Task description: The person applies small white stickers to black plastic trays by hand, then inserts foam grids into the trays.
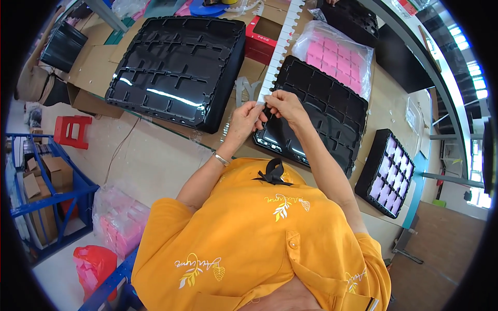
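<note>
By black tray (322, 105), left hand (245, 122), right hand (288, 108), both pinching white strip (280, 57)

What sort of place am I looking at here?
Probably a packing or assembly workshop: black molded trays, pink pieces in clear wrap, and a blue metal rack holding cardboard boxes.

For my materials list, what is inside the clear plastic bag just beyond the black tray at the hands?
The bag shows pink blocks in rows through its plastic; anything beneath them is covered and cannot be seen.
</note>
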Demonstrator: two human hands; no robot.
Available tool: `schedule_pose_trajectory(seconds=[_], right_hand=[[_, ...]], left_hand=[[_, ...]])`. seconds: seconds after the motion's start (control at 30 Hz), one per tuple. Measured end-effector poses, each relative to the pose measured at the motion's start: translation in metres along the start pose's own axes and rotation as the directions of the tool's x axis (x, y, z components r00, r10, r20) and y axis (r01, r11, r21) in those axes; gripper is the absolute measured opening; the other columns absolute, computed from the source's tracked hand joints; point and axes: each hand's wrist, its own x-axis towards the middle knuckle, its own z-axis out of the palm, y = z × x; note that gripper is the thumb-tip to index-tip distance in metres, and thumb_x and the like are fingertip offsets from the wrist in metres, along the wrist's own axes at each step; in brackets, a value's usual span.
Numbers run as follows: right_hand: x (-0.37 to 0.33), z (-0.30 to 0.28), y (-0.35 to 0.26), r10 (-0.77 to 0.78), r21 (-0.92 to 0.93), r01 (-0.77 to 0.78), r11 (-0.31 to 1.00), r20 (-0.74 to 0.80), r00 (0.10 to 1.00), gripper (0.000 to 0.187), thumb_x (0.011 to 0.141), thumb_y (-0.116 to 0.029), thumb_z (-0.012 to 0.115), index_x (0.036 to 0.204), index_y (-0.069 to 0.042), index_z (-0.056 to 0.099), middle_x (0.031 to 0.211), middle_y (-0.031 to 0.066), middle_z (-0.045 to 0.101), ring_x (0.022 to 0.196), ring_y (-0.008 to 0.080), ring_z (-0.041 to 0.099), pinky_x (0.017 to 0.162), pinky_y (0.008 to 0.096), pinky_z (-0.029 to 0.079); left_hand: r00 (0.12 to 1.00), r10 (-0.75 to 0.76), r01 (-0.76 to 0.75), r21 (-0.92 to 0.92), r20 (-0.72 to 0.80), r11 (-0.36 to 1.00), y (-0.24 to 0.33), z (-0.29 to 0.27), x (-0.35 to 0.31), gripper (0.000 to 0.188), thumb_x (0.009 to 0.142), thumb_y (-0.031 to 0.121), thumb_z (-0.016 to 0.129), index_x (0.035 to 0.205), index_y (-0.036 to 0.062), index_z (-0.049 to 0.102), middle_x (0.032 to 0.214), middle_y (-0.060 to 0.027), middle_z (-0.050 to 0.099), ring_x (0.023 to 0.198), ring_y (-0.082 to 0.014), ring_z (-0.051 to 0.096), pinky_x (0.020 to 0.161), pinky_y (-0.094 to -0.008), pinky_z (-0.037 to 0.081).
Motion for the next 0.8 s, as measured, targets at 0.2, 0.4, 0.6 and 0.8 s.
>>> schedule_pose_trajectory(seconds=[0.2,0.4,0.6,0.8], right_hand=[[0.003,0.004,0.007,0.013,-0.12,-0.021,0.993,-0.071,0.997,0.029,0.089,-0.03,0.065,0.077,-0.003,0.064,0.064,0.002,0.058,0.056,0.011,0.053,0.051,0.027,0.042],[0.003,-0.002,0.006,0.02,-0.166,-0.041,0.985,-0.125,0.992,0.032,0.09,-0.03,0.064,0.075,-0.003,0.062,0.063,0.0017,0.056,0.056,0.0108,0.052,0.049,0.0276,0.041],[-0.004,-0.023,-0.002,0.228,0.003,-0.228,0.974,0.045,0.973,0.028,0.093,-0.029,0.063,0.083,-0.002,0.063,0.068,-0.0003,0.055,0.056,0.0087,0.047,0.048,0.0236,0.039],[0.058,-0.116,-0.002,0.074,-0.172,-0.121,0.978,-0.254,0.964,0.028,0.091,-0.03,0.063,0.079,-0.005,0.062,0.064,-0.0007,0.052,0.053,0.0075,0.046,0.044,0.0244,0.036]], left_hand=[[0.939,0.34,-0.286,0.433,-0.051,0.855,-0.006,-0.004,0.009,0.015,0.098,0.014,0.056,0.098,-0.0005,0.06,0.078,-0.0061,0.068,0.061,-0.0107,0.063,0.054,-0.0247,0.05],[0.717,0.69,-0.537,0.709,0.1,0.456,-0.008,-0.003,0.023,0.008,0.093,0.006,0.058,0.097,-0.0007,0.06,0.083,-0.0173,0.065,0.072,-0.0322,0.066,0.062,-0.0383,0.052],[0.779,0.627,-0.433,0.738,0.017,0.518,-0.027,-0.014,0.036,0.014,0.094,0.007,0.057,0.106,0.0008,0.061,0.082,-0.0156,0.066,0.068,-0.0285,0.067,0.061,-0.0363,0.053],[0.978,0.111,-0.05,0.318,-0.177,0.947,-0.007,-0.015,0.035,0.022,0.096,0.007,0.052,0.115,0.0008,0.059,0.084,-0.0051,0.069,0.066,-0.0093,0.064,0.062,-0.0241,0.054]])
